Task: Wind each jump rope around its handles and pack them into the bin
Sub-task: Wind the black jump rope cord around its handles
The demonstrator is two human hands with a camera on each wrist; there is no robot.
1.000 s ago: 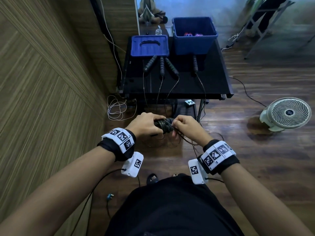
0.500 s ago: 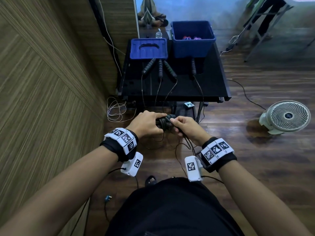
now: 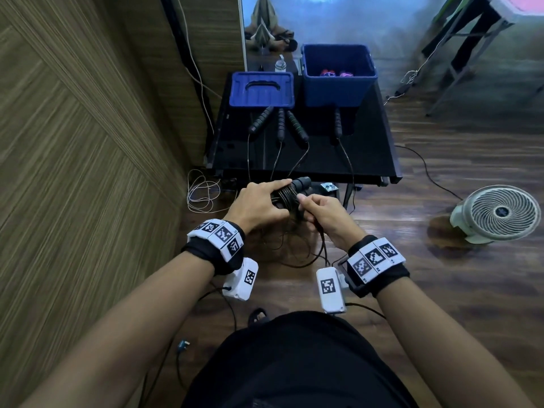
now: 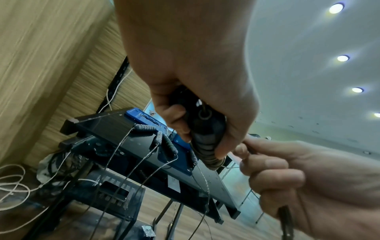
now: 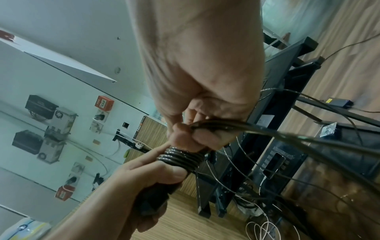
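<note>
My left hand (image 3: 259,201) grips a pair of black jump rope handles (image 3: 294,191) held together, with several turns of dark rope coiled round them (image 5: 180,158). My right hand (image 3: 319,213) pinches the loose rope (image 5: 236,128) right beside the coil; the slack hangs down in loops (image 3: 294,254) toward the floor. On the black table (image 3: 368,160) lie several more black handles (image 3: 260,120), (image 3: 337,122), their thin ropes trailing over the front edge. The open blue bin (image 3: 338,83) stands at the table's back right with coloured items inside.
The bin's blue lid (image 3: 261,89) lies left of the bin. A small bottle (image 3: 281,66) stands behind it. A white fan (image 3: 497,214) sits on the wood floor at right. White cable coils (image 3: 203,192) lie by the wood-panelled wall on the left.
Both hands have risen slightly toward the table. My right hand has brought the rope round and up against the coil, and more handle tip shows beyond my left fingers.
</note>
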